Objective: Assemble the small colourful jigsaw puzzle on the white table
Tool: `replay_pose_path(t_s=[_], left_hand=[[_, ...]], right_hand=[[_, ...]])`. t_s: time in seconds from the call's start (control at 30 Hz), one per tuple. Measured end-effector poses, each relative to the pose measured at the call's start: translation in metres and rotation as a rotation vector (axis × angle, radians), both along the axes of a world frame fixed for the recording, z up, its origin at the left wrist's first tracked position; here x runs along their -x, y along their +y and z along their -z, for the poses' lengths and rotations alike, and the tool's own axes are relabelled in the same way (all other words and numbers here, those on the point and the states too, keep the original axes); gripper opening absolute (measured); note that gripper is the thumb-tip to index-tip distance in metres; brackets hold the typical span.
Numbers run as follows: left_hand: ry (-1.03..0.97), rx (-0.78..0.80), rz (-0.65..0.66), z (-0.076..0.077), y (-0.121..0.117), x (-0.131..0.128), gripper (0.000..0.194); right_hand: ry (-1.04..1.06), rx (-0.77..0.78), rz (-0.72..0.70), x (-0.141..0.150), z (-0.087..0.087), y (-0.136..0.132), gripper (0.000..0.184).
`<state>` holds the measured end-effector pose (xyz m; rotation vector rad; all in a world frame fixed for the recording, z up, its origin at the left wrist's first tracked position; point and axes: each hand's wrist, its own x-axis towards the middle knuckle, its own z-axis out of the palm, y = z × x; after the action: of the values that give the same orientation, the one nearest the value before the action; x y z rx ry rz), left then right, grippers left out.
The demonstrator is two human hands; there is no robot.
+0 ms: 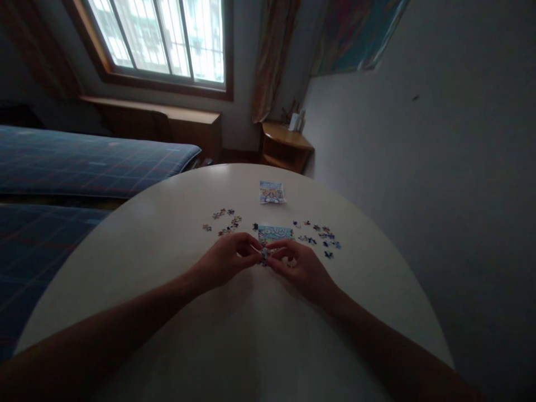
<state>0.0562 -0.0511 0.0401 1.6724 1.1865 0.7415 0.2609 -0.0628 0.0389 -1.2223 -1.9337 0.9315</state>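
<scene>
My left hand [230, 257] and my right hand [299, 265] meet over the middle of the white round table [176, 352]. Between their fingertips is a small jigsaw puzzle piece [264, 255], pinched from both sides; whether it is one piece or two joined cannot be made out. Just behind the fingers lies a colourful picture card [275, 231] with large letters, its lower part covered by my hands. Loose puzzle pieces [235, 220] are scattered to the left of the card. More puzzle pieces [329, 235] are spread to its right.
Farther back on the table lies a printed packet [272, 192]. Beyond the table's left edge is a bed with a blue plaid cover [84, 159]. A wooden corner shelf [287, 137] stands behind, and a white wall [419, 167] rises on the right.
</scene>
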Motion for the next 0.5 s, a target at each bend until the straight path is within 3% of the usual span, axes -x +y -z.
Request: replay_pose_path(t_s=[0.37,0.5], left_hand=[[-0.034,0.025,0.013,0.004,0.001,-0.001,0.019],[0.02,-0.037,-0.035,0.012,0.001,-0.002,0.015]], right_hand=[[-0.027,-0.01,-0.003,0.001,0.005,0.003,0.025],[-0.127,-0.101,0.029,-0.003,0.006,0.007,0.017]])
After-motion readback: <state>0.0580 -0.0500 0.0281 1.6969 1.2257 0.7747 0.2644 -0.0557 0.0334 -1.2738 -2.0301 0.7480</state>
